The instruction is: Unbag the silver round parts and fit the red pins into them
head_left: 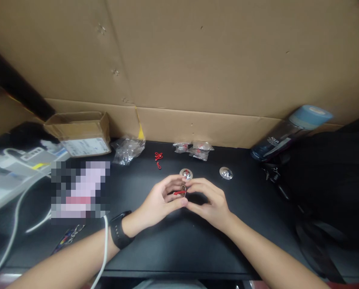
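Note:
Over the black table, my left hand (pixel 159 200) and my right hand (pixel 213 202) meet at the fingertips. Between them they hold a small metal cymbal (pixel 184 189), seen nearly edge-on and partly covered by fingers. A red cord (pixel 178 193) runs out from it towards my left palm. Just beyond my fingertips lies a shiny domed cymbal (pixel 185 173) with a bit of red at its centre. Farther right rests another silver cymbal (pixel 226 173). Looped red cords (pixel 158 156) lie beyond my left hand.
Small clear packets (pixel 199 152) and a crumpled plastic bag (pixel 129 150) lie along the cardboard wall (pixel 197 72). A small carton (pixel 86 134) and a white power strip (pixel 19 172) are left. A water bottle (pixel 290 132) leans at right, near keys (pixel 271 172). A white cable (pixel 104 245) crosses my left forearm.

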`<act>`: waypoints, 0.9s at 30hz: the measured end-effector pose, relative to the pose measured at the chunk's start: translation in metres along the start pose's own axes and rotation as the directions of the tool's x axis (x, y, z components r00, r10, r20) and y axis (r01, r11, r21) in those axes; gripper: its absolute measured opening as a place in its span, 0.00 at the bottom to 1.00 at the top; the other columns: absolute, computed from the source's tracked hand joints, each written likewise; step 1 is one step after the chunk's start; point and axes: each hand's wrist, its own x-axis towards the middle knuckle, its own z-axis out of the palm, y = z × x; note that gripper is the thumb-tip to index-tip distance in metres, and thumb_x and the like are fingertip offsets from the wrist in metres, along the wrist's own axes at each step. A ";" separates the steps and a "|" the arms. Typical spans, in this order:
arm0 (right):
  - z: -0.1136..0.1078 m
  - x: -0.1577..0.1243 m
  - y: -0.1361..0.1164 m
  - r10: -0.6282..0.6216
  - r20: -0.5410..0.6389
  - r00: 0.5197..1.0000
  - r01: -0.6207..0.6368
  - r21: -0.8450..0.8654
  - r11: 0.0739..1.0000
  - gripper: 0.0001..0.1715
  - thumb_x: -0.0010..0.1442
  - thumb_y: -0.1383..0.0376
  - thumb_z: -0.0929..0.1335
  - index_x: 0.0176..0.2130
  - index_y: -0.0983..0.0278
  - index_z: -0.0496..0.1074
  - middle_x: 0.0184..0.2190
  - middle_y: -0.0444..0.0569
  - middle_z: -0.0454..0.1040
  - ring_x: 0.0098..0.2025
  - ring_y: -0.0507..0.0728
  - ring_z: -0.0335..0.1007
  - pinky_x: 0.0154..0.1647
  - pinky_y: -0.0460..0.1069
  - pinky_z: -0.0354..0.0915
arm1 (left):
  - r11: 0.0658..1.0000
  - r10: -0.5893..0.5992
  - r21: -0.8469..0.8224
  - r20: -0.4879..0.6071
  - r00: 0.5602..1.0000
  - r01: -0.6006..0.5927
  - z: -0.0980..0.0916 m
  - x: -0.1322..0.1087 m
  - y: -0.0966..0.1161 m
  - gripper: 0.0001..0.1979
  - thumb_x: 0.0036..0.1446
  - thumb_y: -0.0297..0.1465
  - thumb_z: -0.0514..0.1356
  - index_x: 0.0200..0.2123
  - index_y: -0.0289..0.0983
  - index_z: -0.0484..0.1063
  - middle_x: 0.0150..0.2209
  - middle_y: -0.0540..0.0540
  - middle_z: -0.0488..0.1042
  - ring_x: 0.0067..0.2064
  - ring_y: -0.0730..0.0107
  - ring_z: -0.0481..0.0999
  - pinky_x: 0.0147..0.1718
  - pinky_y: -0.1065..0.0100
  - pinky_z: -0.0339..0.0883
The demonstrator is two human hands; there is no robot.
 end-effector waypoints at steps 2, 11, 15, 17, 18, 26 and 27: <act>-0.004 0.003 -0.001 0.013 0.035 0.999 -0.011 -0.041 0.999 0.19 0.59 0.71 0.76 0.50 0.60 0.75 0.51 0.56 0.77 0.53 0.61 0.76 0.55 0.56 0.73 | 0.999 0.024 0.022 -0.006 1.000 -0.024 0.000 0.000 0.000 0.27 0.60 0.30 0.70 0.61 0.47 0.69 0.59 0.44 0.74 0.60 0.62 0.75 0.60 0.60 0.72; -0.003 0.009 -0.005 0.426 0.112 0.898 -0.436 0.080 0.897 0.05 0.67 0.64 0.70 0.41 0.61 0.78 0.36 0.49 0.78 0.33 0.54 0.74 0.34 0.49 0.68 | 0.953 0.181 0.251 -0.017 0.983 -0.171 0.003 -0.004 -0.001 0.22 0.64 0.30 0.67 0.60 0.42 0.72 0.62 0.41 0.73 0.64 0.55 0.72 0.66 0.51 0.66; -0.002 0.008 -0.006 0.425 0.111 0.898 -0.434 0.064 0.899 0.04 0.66 0.65 0.70 0.37 0.61 0.77 0.33 0.46 0.76 0.31 0.54 0.71 0.34 0.48 0.67 | 0.955 0.200 0.226 -0.014 0.980 -0.192 0.004 -0.003 0.000 0.22 0.62 0.29 0.68 0.58 0.42 0.73 0.61 0.41 0.73 0.64 0.55 0.72 0.65 0.51 0.68; -0.001 0.007 -0.007 0.405 0.122 0.906 -0.414 0.057 0.908 0.04 0.66 0.67 0.69 0.37 0.61 0.76 0.36 0.47 0.76 0.34 0.54 0.72 0.37 0.49 0.68 | 0.951 0.217 0.229 -0.008 0.976 -0.209 0.005 -0.003 0.002 0.21 0.61 0.28 0.68 0.57 0.42 0.74 0.60 0.41 0.73 0.63 0.55 0.73 0.63 0.52 0.71; -0.001 0.007 -0.008 0.394 0.121 0.911 -0.402 0.053 0.914 0.04 0.66 0.67 0.69 0.38 0.60 0.76 0.39 0.49 0.75 0.39 0.55 0.74 0.40 0.49 0.70 | 0.945 0.229 0.241 -0.005 0.973 -0.221 0.005 -0.003 0.003 0.20 0.60 0.27 0.69 0.56 0.42 0.75 0.59 0.40 0.72 0.62 0.55 0.74 0.62 0.53 0.73; -0.010 0.011 -0.006 0.309 0.119 0.944 -0.301 -0.084 0.950 0.06 0.62 0.71 0.69 0.38 0.61 0.73 0.54 0.54 0.69 0.61 0.62 0.67 0.63 0.59 0.64 | 0.835 0.368 0.454 -0.041 0.929 -0.311 0.005 -0.006 0.008 0.20 0.53 0.19 0.66 0.49 0.41 0.76 0.52 0.43 0.74 0.54 0.61 0.78 0.54 0.59 0.78; -0.013 0.012 -0.006 0.304 0.119 0.945 -0.292 -0.108 0.950 0.05 0.62 0.71 0.69 0.38 0.61 0.73 0.54 0.54 0.69 0.61 0.63 0.67 0.62 0.59 0.64 | 0.827 0.384 0.464 -0.052 0.922 -0.318 0.005 -0.006 0.008 0.20 0.53 0.19 0.66 0.48 0.41 0.76 0.51 0.43 0.74 0.54 0.61 0.77 0.54 0.60 0.78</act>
